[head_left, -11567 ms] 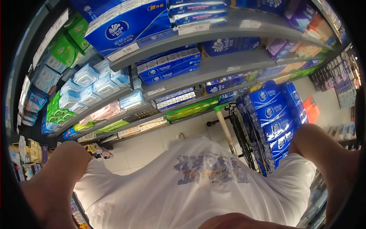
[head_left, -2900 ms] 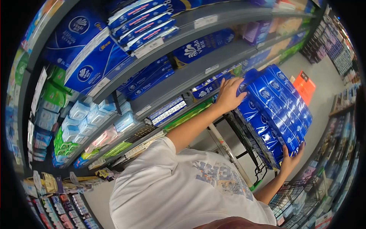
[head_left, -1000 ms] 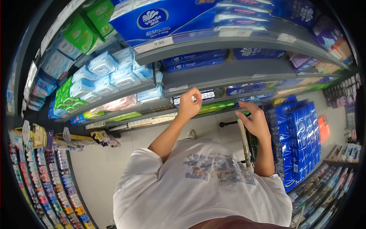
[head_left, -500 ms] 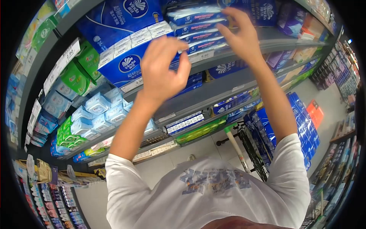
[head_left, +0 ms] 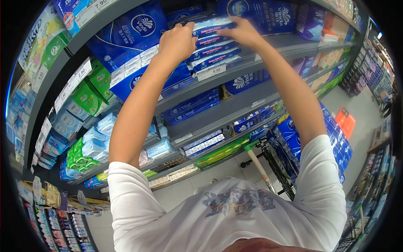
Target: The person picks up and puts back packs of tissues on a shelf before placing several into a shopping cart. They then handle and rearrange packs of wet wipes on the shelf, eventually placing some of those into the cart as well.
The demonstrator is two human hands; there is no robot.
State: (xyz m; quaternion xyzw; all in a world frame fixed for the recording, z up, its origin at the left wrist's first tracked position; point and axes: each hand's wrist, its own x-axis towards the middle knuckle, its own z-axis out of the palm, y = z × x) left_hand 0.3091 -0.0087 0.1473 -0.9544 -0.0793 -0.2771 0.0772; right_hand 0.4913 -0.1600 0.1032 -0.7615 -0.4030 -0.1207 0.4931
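Note:
A stack of several flat blue and white packs (head_left: 215,52) with red print stands on the upper shelf. At its left end my left hand (head_left: 178,41) has its fingers bent around the top pack's side. My right hand (head_left: 242,33) is at the stack's upper right, thumb and fingers apart on either side of the top pack's edge. A large blue Vinda pack (head_left: 140,25) stands left of my left hand. The top of the stack is partly hidden by my fingers.
A price label (head_left: 211,72) marks the shelf edge (head_left: 189,86) below the stack. Light blue wipe packs (head_left: 100,132) sit lower left. A cart (head_left: 275,161) with a green and white handle stands lower right, near large blue packs (head_left: 336,145) and an orange sign (head_left: 345,122).
Both my hands have come in to the stack, the left moving up and the right to the left. The view has shifted slightly.

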